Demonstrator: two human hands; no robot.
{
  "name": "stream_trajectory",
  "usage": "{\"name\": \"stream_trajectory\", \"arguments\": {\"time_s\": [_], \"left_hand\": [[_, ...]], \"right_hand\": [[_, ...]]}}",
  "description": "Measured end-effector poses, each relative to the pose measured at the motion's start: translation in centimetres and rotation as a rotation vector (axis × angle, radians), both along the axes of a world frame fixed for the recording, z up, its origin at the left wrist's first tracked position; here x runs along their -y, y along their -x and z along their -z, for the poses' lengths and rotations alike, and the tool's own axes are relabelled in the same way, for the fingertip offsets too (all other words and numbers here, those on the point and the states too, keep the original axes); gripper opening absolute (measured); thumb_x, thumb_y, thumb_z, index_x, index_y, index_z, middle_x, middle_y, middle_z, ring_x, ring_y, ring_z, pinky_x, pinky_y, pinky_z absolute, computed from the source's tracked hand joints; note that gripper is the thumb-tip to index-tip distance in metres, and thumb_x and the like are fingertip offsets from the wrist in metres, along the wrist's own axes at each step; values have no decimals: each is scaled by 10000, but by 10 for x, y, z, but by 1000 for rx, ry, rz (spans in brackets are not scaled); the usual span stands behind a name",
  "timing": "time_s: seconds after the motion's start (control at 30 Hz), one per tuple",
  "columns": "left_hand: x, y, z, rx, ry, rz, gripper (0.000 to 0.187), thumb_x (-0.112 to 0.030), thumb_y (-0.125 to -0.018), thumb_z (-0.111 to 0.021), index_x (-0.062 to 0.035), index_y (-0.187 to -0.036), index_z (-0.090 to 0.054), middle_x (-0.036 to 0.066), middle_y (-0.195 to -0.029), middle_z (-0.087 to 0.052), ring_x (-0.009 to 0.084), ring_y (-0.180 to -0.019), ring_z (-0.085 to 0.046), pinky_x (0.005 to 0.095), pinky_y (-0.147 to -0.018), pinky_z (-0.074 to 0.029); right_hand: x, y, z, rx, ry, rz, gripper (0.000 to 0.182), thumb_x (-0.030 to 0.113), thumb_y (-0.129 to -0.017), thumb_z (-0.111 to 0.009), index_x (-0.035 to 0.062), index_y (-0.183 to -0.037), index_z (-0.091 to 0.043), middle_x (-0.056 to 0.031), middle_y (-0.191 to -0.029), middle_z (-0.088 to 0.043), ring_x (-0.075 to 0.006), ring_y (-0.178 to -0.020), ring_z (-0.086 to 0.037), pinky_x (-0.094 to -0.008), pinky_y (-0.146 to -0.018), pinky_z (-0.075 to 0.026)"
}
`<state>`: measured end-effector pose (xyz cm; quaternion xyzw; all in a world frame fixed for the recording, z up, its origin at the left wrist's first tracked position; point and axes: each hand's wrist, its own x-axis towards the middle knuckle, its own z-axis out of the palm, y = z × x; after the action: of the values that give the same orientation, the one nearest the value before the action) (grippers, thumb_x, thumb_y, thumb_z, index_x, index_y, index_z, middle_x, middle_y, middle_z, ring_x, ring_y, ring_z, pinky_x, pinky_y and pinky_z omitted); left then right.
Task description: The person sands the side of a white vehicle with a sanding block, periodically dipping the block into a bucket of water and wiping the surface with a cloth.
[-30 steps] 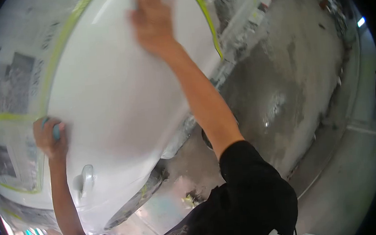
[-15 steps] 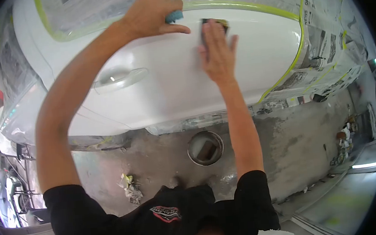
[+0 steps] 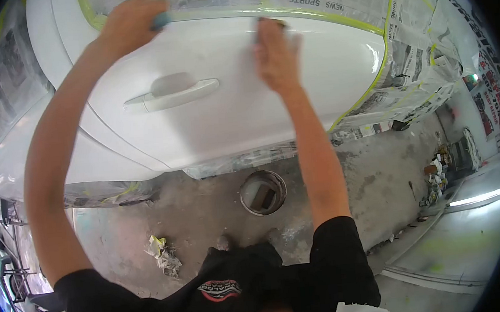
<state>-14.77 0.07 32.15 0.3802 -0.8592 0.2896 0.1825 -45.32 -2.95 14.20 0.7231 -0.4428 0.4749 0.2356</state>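
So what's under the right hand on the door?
A dark pad shows past the fingertips of the right hand, flat on the white car door below the green tape. The hand covers most of it.

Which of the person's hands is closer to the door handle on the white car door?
The left hand. It is up and a little left of the door handle, at the taped edge, holding something blue. The right hand lies flat on the door, farther off to the handle's right.

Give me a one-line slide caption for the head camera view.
Both hands on a masked white car door: right hand presses a dark pad, left hand grips a teal block.
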Motion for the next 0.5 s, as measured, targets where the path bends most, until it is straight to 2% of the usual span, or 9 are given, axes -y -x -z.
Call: {"name": "stream_trajectory", "arguments": {"time_s": [0.1,0.17,0.2,0.27,0.37,0.4,0.43,0.47,0.5], "left_hand": [[-17,-66,16,-91,143,-27,164,-145,-822,-741,-58,-911,-635,122,-891,-644,347,-835,-633,440,-714,-522],[-20,-77,24,-155,84,-124,185,-176,-841,-756,-52,-863,-620,110,-843,-628,332,-788,-621,422,-673,-518],[-15,-77,31,-166,123,-102,212,-218,-845,-756,-57,-863,-619,100,-841,-629,319,-798,-625,415,-675,-520],[-6,-78,48,-199,198,-68,272,-303,-851,-756,-68,-863,-619,81,-835,-629,294,-819,-634,403,-678,-523],[-5,-119,59,-157,339,31,308,-301,-814,-795,-65,-808,-598,81,-766,-582,290,-739,-603,396,-638,-509],[-6,-134,65,-185,345,33,307,-264,-802,-810,-64,-789,-578,83,-761,-572,294,-725,-589,400,-624,-494],[-9,-150,71,-207,349,33,315,-227,-789,-825,-62,-770,-558,85,-757,-561,297,-710,-574,405,-611,-478],[-9,-160,72,-228,362,32,329,-191,-776,-839,-60,-752,-538,88,-752,-551,300,-696,-559,410,-597,-463],[-8,-157,71,-262,372,102,317,-165,-760,-849,-66,-759,-549,79,-740,-533,293,-688,-541,409,-596,-453]], "right_hand": [[-5,-21,1,172,-39,194,494,278,-980,-524,75,-1427,-471,-137,-1509,-449,-319,-1406,-408,-733,-1089,-201],[-18,-108,-5,186,-83,-128,546,277,-967,-538,5,-1432,-445,-202,-1488,-427,-370,-1418,-359,-673,-1131,-193],[-22,-158,0,136,-7,-198,570,297,-961,-539,-12,-1427,-429,-217,-1487,-407,-380,-1419,-344,-662,-1145,-190],[-50,-200,-26,12,-151,-252,618,326,-951,-545,-50,-1425,-420,-228,-1505,-389,-386,-1435,-324,-650,-1135,-225],[-21,-107,-13,-229,-87,-55,587,329,-974,-506,-9,-1447,-424,-198,-1523,-392,-357,-1444,-330,-652,-1129,-232],[-11,-62,-6,-65,-75,11,550,331,-1008,-478,77,-1492,-414,-122,-1576,-371,-281,-1456,-348,-675,-1133,-212],[0,-18,2,40,-76,83,544,317,-999,-473,27,-1458,-437,-156,-1525,-427,-333,-1408,-404,-664,-1117,-242],[-16,9,-15,112,-200,219,526,296,-1001,-470,38,-1458,-439,-147,-1522,-439,-328,-1399,-421,-659,-1114,-257],[-18,14,-20,65,-178,306,528,277,-982,-496,-9,-1425,-451,-202,-1465,-471,-365,-1373,-430,-658,-1115,-249]]}}
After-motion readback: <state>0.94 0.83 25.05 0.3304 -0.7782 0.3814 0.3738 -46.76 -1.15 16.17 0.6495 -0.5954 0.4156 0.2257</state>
